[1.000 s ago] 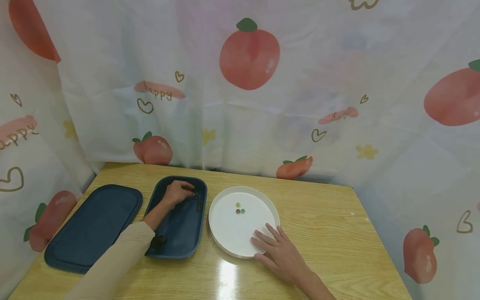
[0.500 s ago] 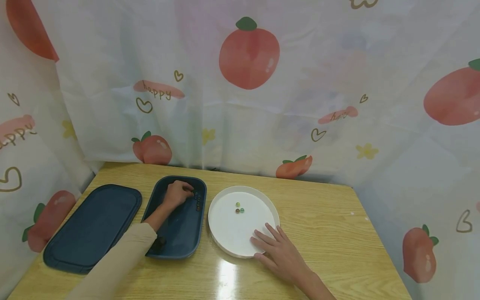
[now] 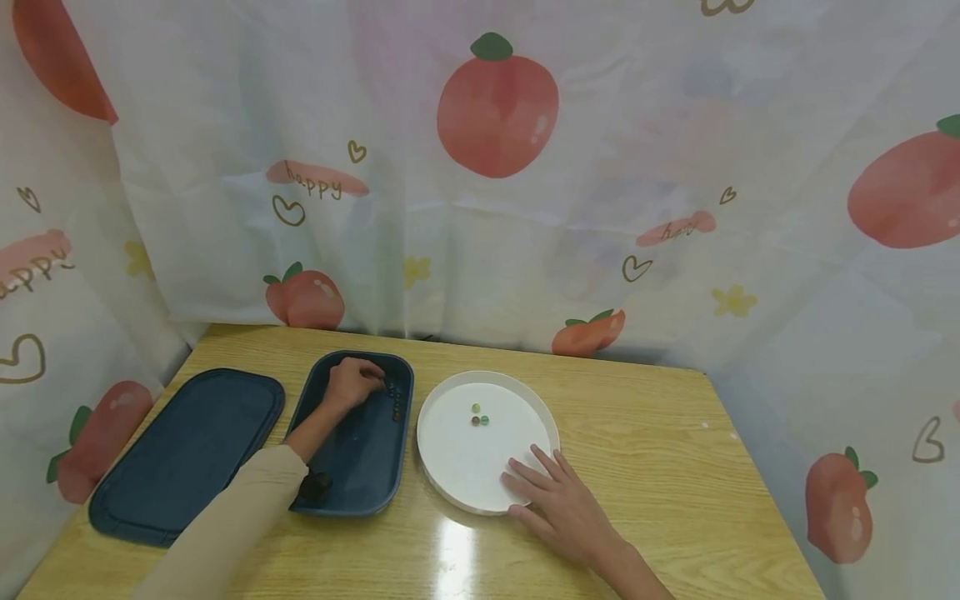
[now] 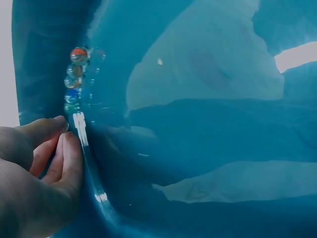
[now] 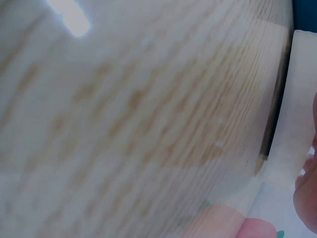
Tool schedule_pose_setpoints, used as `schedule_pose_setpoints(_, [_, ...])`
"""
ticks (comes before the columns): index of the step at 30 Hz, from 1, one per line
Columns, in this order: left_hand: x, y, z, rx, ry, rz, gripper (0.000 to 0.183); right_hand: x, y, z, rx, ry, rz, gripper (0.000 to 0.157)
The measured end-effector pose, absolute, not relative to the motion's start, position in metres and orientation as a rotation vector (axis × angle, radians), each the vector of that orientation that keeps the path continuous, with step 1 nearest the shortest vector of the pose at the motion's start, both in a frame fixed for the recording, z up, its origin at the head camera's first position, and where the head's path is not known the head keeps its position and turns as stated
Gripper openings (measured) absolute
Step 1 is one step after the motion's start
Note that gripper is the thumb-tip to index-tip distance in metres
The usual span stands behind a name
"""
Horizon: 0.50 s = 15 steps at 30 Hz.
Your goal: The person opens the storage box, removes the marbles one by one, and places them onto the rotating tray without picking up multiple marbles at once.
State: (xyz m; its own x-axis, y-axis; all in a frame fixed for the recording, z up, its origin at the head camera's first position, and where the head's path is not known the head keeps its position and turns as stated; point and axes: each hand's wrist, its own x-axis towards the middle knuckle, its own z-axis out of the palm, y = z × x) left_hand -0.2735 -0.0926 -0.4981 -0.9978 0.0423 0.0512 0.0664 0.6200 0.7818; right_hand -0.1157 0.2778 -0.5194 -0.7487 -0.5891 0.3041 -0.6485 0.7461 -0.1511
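Observation:
Inside the deep dark blue tray (image 3: 352, 467), my left hand (image 3: 352, 385) is at the far right corner. Its thumb and fingers pinch a clear glass marble (image 4: 66, 125), mostly covered by the fingertips. A row of several glass marbles (image 4: 73, 82), some orange, one blue, one greenish, runs along the tray's side wall just beyond those fingertips. On the right, my right hand (image 3: 566, 510) lies with spread fingers over the near right rim of a round white tray (image 3: 457, 462). In it sit a yellow-green marble (image 3: 476, 408), a brown marble (image 3: 476, 422) and a green marble (image 3: 484, 421).
A flat dark blue lid (image 3: 187, 458) lies left of the blue tray, partly under the left sleeve (image 3: 232, 517). Something small and black (image 3: 315, 486) shows beside the cuff. The wooden table (image 3: 637, 417) ends at a fruit-print curtain (image 3: 495, 250) behind and at both sides.
My left fingertips have shifted slightly back and to the left, away from the marble row. The right hand and the marbles in the white tray stay in place.

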Motion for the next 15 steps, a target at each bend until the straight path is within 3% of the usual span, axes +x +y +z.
schedule_pose_setpoints(15, [-0.267, -0.085, -0.471, -0.130, -2.690, -1.493, 0.017, -0.116, 0.277, -0.519, 0.970, -2.703, 0.359, 0.044])
